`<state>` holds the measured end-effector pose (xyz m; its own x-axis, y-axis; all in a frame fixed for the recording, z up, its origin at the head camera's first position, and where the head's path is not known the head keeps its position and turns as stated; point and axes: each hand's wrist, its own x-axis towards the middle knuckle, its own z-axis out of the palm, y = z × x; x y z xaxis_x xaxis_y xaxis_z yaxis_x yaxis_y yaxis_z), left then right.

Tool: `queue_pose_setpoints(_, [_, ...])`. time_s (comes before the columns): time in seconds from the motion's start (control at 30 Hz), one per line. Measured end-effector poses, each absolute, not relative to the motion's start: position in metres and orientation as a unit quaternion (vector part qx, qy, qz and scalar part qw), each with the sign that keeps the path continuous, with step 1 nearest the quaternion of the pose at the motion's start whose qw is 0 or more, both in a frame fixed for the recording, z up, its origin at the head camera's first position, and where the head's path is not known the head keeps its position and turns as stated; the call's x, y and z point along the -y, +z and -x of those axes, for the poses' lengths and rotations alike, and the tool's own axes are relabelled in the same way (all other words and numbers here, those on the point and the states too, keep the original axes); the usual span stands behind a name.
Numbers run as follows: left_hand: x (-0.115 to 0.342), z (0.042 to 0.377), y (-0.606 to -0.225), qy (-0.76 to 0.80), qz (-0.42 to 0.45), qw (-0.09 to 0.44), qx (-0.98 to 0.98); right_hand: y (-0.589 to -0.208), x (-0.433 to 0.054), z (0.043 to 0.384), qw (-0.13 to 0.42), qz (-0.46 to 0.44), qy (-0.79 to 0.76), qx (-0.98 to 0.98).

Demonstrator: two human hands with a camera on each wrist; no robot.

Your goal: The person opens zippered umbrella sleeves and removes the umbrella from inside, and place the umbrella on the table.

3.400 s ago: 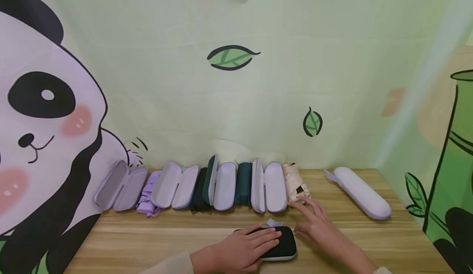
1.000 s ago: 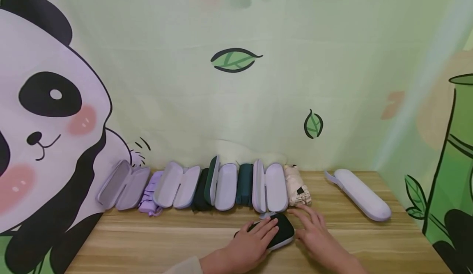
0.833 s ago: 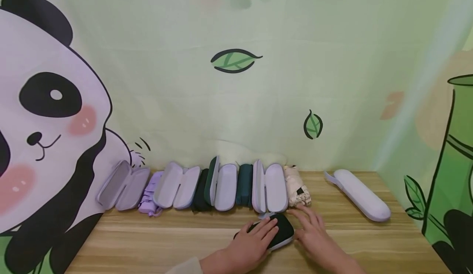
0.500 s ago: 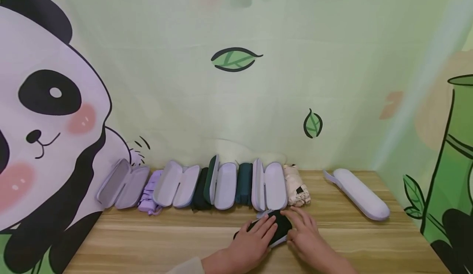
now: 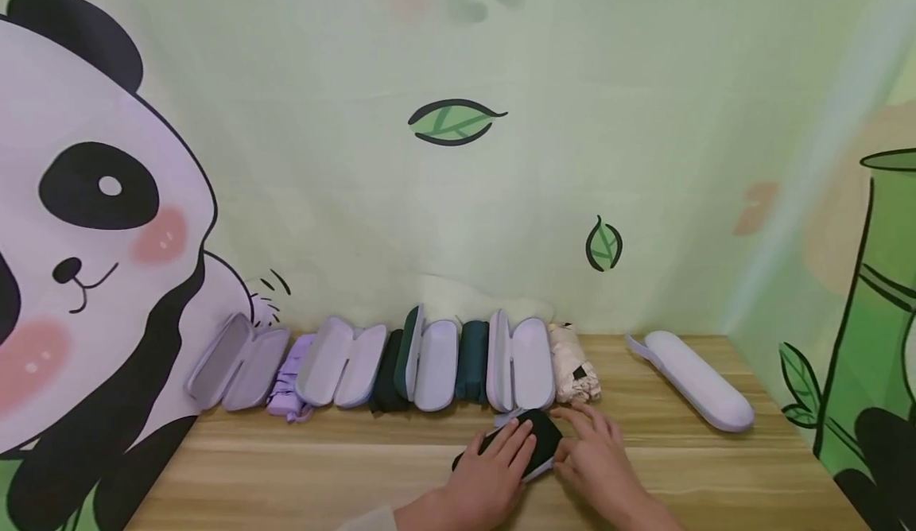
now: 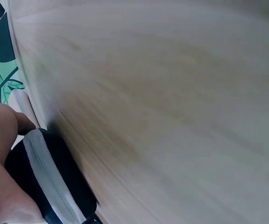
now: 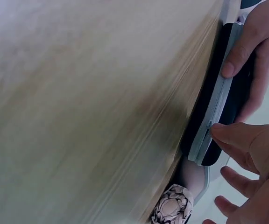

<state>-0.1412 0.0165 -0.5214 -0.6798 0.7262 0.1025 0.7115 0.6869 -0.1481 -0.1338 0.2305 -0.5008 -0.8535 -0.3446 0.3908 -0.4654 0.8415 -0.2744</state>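
A black zip case (image 5: 547,436) with a grey zipper band lies at an angle on the wooden table, a pale loop at its far end. My left hand (image 5: 487,467) holds it, with straight fingers across the top and the thumb on the zippered side, as the right wrist view shows. At the case's right end is my right hand (image 5: 597,455); its thumb and forefinger pinch the small zipper pull (image 7: 210,124). The other fingers are spread. Just beyond that hand lies a folded beige patterned umbrella (image 5: 571,356).
Along the back stand several open pale hard cases (image 5: 438,364), with a purple folded umbrella (image 5: 289,380), a black folded umbrella (image 5: 389,376) and a teal folded umbrella (image 5: 473,360) between them. A closed lavender case (image 5: 701,384) with a strap lies at the right. Behind hangs a panda-print cloth (image 5: 458,213).
The black case has turned and slid slightly away from me under my left hand. My right hand has moved left from beside the case onto its right end.
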Motion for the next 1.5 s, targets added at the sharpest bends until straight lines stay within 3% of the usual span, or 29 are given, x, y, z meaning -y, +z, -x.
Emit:
queue_pose_setpoints(0.3, [-0.019, 0.142, -0.523, 0.067, 0.383, 0.095, 0.917, -0.499, -0.226, 0.131, 0.120, -0.202, 0.199, 0.951])
queue_pose_setpoints(0.53, [-0.019, 0.142, -0.521, 0.060, 0.380, 0.068, 0.920, -0.505, -0.222, 0.132, 0.120, -0.226, 0.203, 0.945])
queue_pose_setpoints(0.73, [-0.015, 0.132, -0.521, 0.038, 0.361, 0.013, 0.932, -0.514, -0.220, 0.131, 0.156, -0.259, 0.170, 0.938])
queue_pose_setpoints(0.97, [-0.007, 0.115, -0.514, 0.011, 0.327, -0.070, 0.942, -0.516, -0.213, 0.131, 0.097, -0.286, 0.141, 0.943])
queue_pose_setpoints(1.07, [0.006, 0.115, -0.511, 0.008, 0.351, -0.085, 0.932, -0.516, -0.209, 0.132, 0.080, -0.279, 0.130, 0.948])
queue_pose_setpoints(1.27, [0.032, 0.116, -0.520, -0.001, 0.432, -0.048, 0.900, -0.518, -0.207, 0.133, 0.079, -0.278, 0.116, 0.950])
queue_pose_setpoints(1.5, [0.029, 0.109, -0.521, 0.040, 0.429, 0.040, 0.902, -0.512, -0.209, 0.143, 0.115, -0.274, 0.103, 0.949])
